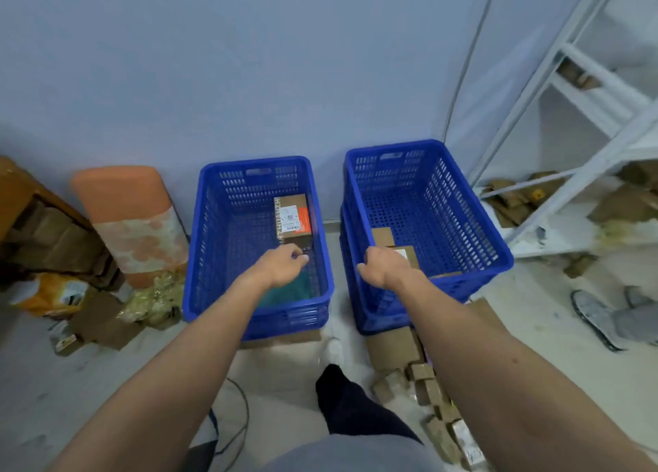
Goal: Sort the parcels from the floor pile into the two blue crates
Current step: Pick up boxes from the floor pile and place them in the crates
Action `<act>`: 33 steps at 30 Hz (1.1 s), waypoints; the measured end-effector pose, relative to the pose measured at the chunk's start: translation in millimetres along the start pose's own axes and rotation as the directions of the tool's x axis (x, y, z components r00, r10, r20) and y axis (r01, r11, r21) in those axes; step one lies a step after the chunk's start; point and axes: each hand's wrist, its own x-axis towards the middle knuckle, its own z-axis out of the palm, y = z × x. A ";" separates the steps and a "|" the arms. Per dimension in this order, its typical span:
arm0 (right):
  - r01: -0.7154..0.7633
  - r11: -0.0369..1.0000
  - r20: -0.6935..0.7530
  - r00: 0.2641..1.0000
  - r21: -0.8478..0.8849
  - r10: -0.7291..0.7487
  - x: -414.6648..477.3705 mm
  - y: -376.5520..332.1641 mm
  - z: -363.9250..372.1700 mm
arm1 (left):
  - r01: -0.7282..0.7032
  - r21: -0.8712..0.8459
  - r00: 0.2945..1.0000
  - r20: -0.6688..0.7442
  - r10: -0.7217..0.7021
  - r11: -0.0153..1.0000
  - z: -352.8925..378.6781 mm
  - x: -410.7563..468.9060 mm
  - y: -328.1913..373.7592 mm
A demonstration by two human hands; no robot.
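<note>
At the left edge of the frame an orange cushion [124, 219] leans on the wall beside loose cardboard. Right of it, the left crate [210, 258] holds a labelled box [292, 219] at its far end and something teal [295, 288] near its front wall. Your left hand [285, 263] hangs over that crate, fingers loosely curled with nothing visible in them. Your right hand [384, 263] is over the near left corner of the right crate [463, 222], knuckles toward you. I cannot tell whether it grips the labelled parcel [406, 254] just beyond it. Another brown parcel [382, 236] lies behind that one. Only a few parcels look sorted, and the floor pile [427, 389] at lower right is large, so most of the work probably remains.
</note>
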 end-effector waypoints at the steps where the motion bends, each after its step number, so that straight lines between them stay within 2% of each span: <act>1: -0.016 1.000 -0.018 1.000 0.003 0.016 -15.6 12.5 8.1 | -0.009 0.006 1.000 0.001 0.009 1.000 8.1 -11.6 3.9; 10: -0.220 0.972 -0.024 0.975 0.086 0.223 -156.2 130.5 54.3 | -0.117 0.102 0.982 0.158 0.100 0.988 106.4 -93.9 68.8; 16: -0.325 0.932 0.051 0.946 0.163 0.321 -221.8 218.7 82.0 | -0.138 0.108 0.971 0.212 0.112 0.985 186.4 -122.3 130.2; 22: -0.370 0.904 0.068 0.929 0.213 0.364 -260.3 325.2 131.7 | -0.087 0.107 0.968 0.242 0.059 0.990 280.8 -149.7 197.9; 25: -0.373 0.907 0.145 0.926 0.197 0.349 -283.3 376.5 158.6 | -0.069 0.138 0.958 0.284 0.027 0.988 335.7 -168.1 221.9; 29: -0.386 0.910 0.213 0.912 0.151 0.351 -292.7 427.7 190.9 | 0.005 0.133 0.936 0.348 -0.051 0.991 395.1 -182.2 230.5; 33: -0.381 0.910 0.248 0.909 0.165 0.336 -286.4 448.7 218.5 | 0.071 0.133 0.906 0.407 -0.120 0.989 435.2 -182.3 216.6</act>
